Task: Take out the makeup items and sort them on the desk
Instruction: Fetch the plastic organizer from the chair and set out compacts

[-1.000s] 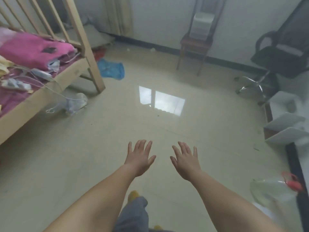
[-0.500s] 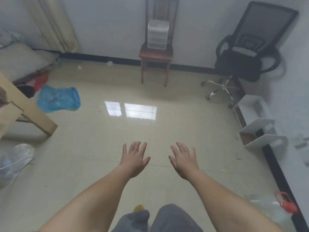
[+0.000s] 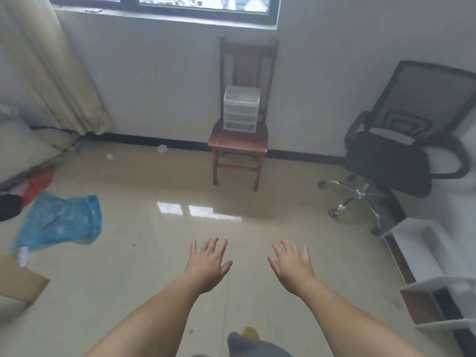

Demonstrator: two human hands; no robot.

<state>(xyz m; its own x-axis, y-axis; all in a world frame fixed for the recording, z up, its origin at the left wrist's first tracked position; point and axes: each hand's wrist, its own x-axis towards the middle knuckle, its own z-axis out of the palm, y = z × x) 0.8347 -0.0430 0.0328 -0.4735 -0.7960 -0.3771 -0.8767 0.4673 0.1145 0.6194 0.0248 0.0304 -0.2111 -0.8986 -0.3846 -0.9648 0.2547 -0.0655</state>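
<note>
My left hand (image 3: 207, 264) and my right hand (image 3: 292, 266) are stretched out in front of me over the tiled floor, palms down, fingers straight and spread. Neither holds anything. A small white plastic drawer unit (image 3: 241, 109) with three drawers stands on the seat of a brown wooden chair (image 3: 238, 143) against the far wall, well beyond both hands. No makeup items are visible. A white desk edge (image 3: 463, 210) shows blurred at the far right.
A black office chair (image 3: 401, 155) stands at the right. White shelf boxes (image 3: 422, 253) sit on the floor by the right wall. A blue plastic bag (image 3: 61, 222) and a cardboard piece (image 3: 18, 287) lie at the left. A curtain (image 3: 51, 63) hangs at the left.
The view has swung right and upward: the wooden bed left the frame, the chair with the drawer unit and the window came to the centre. Both hands stay outstretched and empty.
</note>
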